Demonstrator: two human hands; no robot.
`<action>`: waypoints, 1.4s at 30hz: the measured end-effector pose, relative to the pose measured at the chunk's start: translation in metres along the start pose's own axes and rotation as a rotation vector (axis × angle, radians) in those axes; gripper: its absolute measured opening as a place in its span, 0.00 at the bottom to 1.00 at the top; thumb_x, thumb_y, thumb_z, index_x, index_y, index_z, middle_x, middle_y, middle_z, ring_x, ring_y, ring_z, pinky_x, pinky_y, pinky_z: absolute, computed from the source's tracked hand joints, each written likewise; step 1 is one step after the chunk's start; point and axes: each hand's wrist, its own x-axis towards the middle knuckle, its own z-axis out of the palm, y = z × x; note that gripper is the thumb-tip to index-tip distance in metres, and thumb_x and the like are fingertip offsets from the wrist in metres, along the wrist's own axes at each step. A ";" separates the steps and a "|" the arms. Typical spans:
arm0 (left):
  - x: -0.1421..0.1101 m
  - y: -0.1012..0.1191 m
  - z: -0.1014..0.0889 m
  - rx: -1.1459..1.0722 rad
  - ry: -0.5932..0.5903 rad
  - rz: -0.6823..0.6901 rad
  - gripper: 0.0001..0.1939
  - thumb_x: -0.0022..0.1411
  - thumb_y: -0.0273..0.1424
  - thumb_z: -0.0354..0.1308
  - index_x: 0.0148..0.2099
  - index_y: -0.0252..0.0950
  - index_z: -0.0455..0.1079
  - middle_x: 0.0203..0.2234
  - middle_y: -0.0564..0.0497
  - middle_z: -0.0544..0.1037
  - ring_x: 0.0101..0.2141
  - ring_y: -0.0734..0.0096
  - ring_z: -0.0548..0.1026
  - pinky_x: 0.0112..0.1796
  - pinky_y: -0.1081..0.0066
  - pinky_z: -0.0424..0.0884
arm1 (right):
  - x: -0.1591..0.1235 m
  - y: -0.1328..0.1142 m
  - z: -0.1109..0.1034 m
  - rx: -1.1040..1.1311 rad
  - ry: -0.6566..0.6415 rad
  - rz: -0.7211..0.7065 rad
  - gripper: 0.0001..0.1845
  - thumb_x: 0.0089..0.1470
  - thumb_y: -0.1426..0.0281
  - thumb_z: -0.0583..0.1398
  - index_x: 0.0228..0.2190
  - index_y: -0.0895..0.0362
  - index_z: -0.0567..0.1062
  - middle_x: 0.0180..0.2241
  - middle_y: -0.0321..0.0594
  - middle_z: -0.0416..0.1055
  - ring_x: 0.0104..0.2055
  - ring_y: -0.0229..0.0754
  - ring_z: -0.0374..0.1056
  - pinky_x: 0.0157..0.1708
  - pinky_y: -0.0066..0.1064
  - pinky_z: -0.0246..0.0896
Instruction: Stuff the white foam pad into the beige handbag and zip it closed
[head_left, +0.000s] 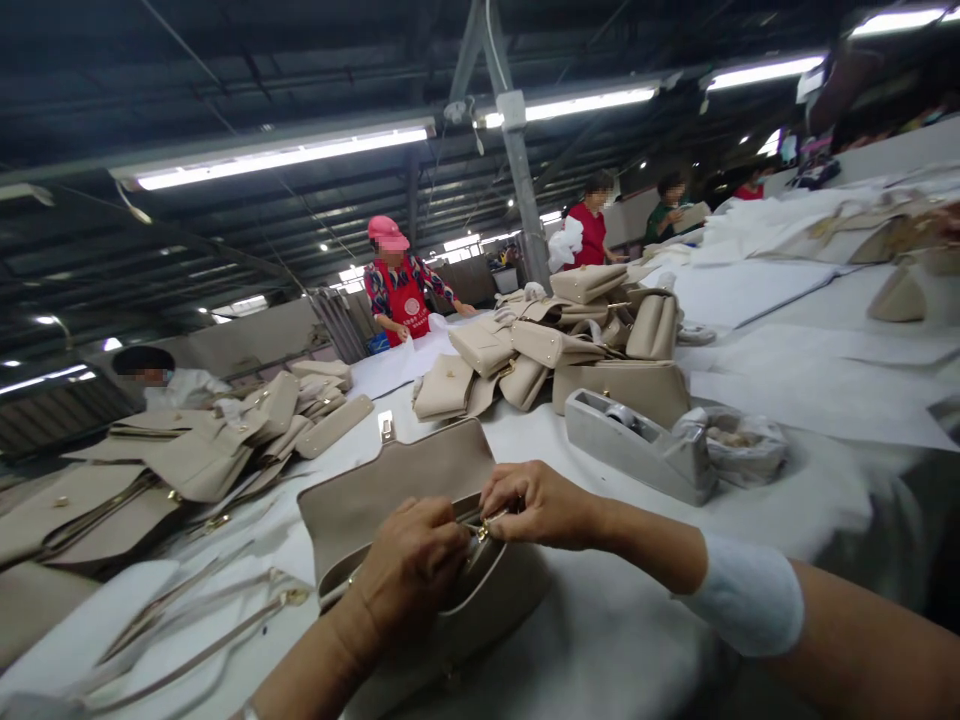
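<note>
Handbag [420, 540] (flap open on the desk [637, 620]) wants steadying by the left hand [412, 570] while the right hand [536, 505] keeps its pinching grip close on the small gold clasp [484, 527].

Long fluorescent tubes [281, 152] under a dark roof give the light; they blow out to white glare, and the ceiling between them stays dim. The white table covering [787, 400] reflects brightly, almost washed out at right. Shadows under the 2 hands are soft. The wide lens bends the edges strongly. Distant faces are blurred, and the top right corner smears.
</note>
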 end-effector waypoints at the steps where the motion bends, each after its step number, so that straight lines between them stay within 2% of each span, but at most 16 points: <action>1: 0.001 -0.001 0.001 -0.022 0.016 -0.056 0.12 0.62 0.31 0.50 0.28 0.37 0.70 0.27 0.51 0.70 0.30 0.72 0.66 0.33 0.72 0.58 | 0.001 0.001 -0.001 -0.009 0.014 0.002 0.06 0.40 0.77 0.62 0.25 0.61 0.79 0.30 0.40 0.71 0.33 0.36 0.67 0.34 0.25 0.61; 4: 0.001 -0.002 0.002 -0.140 -0.003 -0.179 0.12 0.60 0.32 0.52 0.25 0.36 0.68 0.26 0.52 0.68 0.29 0.74 0.66 0.29 0.75 0.58 | 0.006 0.005 -0.009 0.080 -0.047 0.118 0.09 0.41 0.71 0.64 0.28 0.62 0.79 0.29 0.40 0.71 0.29 0.36 0.66 0.29 0.25 0.61; 7: -0.001 -0.002 0.004 -0.247 -0.018 -0.272 0.07 0.58 0.34 0.53 0.32 0.38 0.70 0.26 0.54 0.69 0.27 0.75 0.67 0.29 0.76 0.60 | 0.011 0.005 -0.025 0.260 -0.083 0.325 0.16 0.45 0.64 0.63 0.33 0.63 0.77 0.23 0.38 0.69 0.24 0.35 0.64 0.23 0.25 0.61; 9: -0.002 -0.002 0.006 -0.288 -0.014 -0.342 0.07 0.56 0.35 0.54 0.35 0.38 0.69 0.25 0.55 0.69 0.26 0.75 0.67 0.29 0.76 0.61 | 0.015 0.005 -0.036 0.263 -0.014 0.389 0.14 0.46 0.67 0.61 0.32 0.64 0.77 0.20 0.36 0.67 0.22 0.35 0.64 0.21 0.25 0.61; 12: 0.002 -0.002 0.003 -0.362 -0.053 -0.378 0.12 0.56 0.38 0.53 0.40 0.38 0.68 0.22 0.56 0.68 0.25 0.73 0.67 0.28 0.75 0.63 | 0.020 0.005 -0.047 0.164 0.022 0.381 0.09 0.45 0.72 0.60 0.30 0.64 0.77 0.19 0.34 0.66 0.21 0.32 0.62 0.21 0.22 0.60; 16: 0.015 0.000 -0.010 -0.453 -0.163 -0.346 0.23 0.56 0.42 0.51 0.52 0.40 0.68 0.28 0.53 0.75 0.30 0.68 0.72 0.32 0.74 0.67 | 0.019 0.014 -0.042 0.132 0.059 0.378 0.07 0.44 0.74 0.61 0.29 0.64 0.77 0.18 0.32 0.65 0.20 0.29 0.59 0.20 0.20 0.55; 18: 0.022 0.005 -0.016 -0.436 -0.206 -0.340 0.20 0.55 0.41 0.52 0.47 0.41 0.72 0.34 0.52 0.77 0.35 0.66 0.73 0.36 0.74 0.67 | 0.013 0.021 -0.034 0.204 0.106 0.435 0.07 0.44 0.74 0.60 0.28 0.65 0.77 0.17 0.32 0.65 0.20 0.30 0.60 0.21 0.21 0.56; 20: 0.028 0.012 -0.018 -0.405 -0.244 -0.353 0.16 0.55 0.41 0.52 0.40 0.40 0.75 0.33 0.53 0.78 0.34 0.66 0.73 0.35 0.75 0.66 | 0.005 0.027 -0.026 0.271 0.134 0.473 0.07 0.44 0.74 0.60 0.27 0.65 0.76 0.17 0.33 0.65 0.20 0.31 0.61 0.21 0.23 0.58; 23: 0.035 0.021 -0.016 -0.384 -0.255 -0.396 0.16 0.57 0.43 0.51 0.34 0.38 0.74 0.27 0.54 0.77 0.29 0.70 0.72 0.30 0.76 0.63 | -0.009 0.030 -0.015 0.293 0.188 0.419 0.10 0.45 0.72 0.60 0.31 0.64 0.77 0.21 0.35 0.67 0.21 0.32 0.63 0.22 0.24 0.58; 26: 0.037 0.026 -0.011 -0.318 -0.216 -0.413 0.18 0.60 0.44 0.48 0.31 0.38 0.72 0.25 0.54 0.76 0.28 0.72 0.72 0.27 0.75 0.59 | -0.018 0.024 -0.010 0.186 0.250 0.223 0.14 0.47 0.69 0.61 0.38 0.60 0.77 0.35 0.41 0.70 0.26 0.32 0.63 0.26 0.25 0.61; 29: 0.035 0.028 -0.008 -0.210 -0.166 -0.417 0.20 0.63 0.45 0.45 0.31 0.39 0.71 0.26 0.53 0.77 0.29 0.69 0.73 0.28 0.74 0.58 | -0.018 0.013 -0.005 0.045 0.171 0.072 0.14 0.51 0.65 0.61 0.40 0.57 0.77 0.45 0.43 0.67 0.37 0.36 0.66 0.36 0.28 0.62; 31: 0.032 0.029 -0.008 -0.163 -0.135 -0.429 0.19 0.64 0.44 0.44 0.34 0.39 0.70 0.29 0.52 0.78 0.32 0.67 0.74 0.29 0.73 0.59 | -0.016 0.008 -0.001 -0.076 0.127 0.044 0.14 0.52 0.63 0.61 0.40 0.56 0.77 0.43 0.43 0.69 0.42 0.40 0.65 0.42 0.31 0.61; 33: 0.030 0.031 -0.010 -0.089 -0.123 -0.441 0.16 0.65 0.40 0.43 0.37 0.39 0.69 0.31 0.50 0.79 0.34 0.63 0.76 0.30 0.71 0.61 | -0.014 0.005 0.004 -0.191 0.128 0.055 0.13 0.53 0.63 0.60 0.39 0.54 0.77 0.39 0.41 0.72 0.43 0.41 0.64 0.45 0.33 0.58; 38: 0.027 0.037 -0.020 0.083 -0.140 -0.424 0.14 0.64 0.37 0.43 0.38 0.37 0.67 0.32 0.45 0.79 0.34 0.55 0.77 0.31 0.65 0.66 | -0.011 0.002 0.008 -0.303 0.094 0.126 0.11 0.55 0.65 0.58 0.37 0.54 0.78 0.36 0.40 0.72 0.41 0.42 0.65 0.43 0.33 0.58; 40: 0.026 0.038 -0.022 0.062 -0.124 -0.426 0.13 0.64 0.36 0.44 0.39 0.37 0.67 0.32 0.45 0.79 0.34 0.55 0.77 0.32 0.64 0.68 | -0.005 -0.003 0.004 -0.417 0.022 0.116 0.10 0.53 0.68 0.58 0.35 0.54 0.78 0.38 0.41 0.72 0.43 0.43 0.64 0.45 0.33 0.57; 42: 0.025 0.040 -0.020 0.044 -0.094 -0.452 0.13 0.65 0.35 0.42 0.42 0.38 0.66 0.34 0.46 0.79 0.36 0.57 0.77 0.34 0.64 0.69 | 0.007 -0.010 -0.001 -0.535 -0.138 0.081 0.09 0.51 0.69 0.58 0.32 0.53 0.79 0.40 0.40 0.72 0.44 0.44 0.64 0.46 0.33 0.56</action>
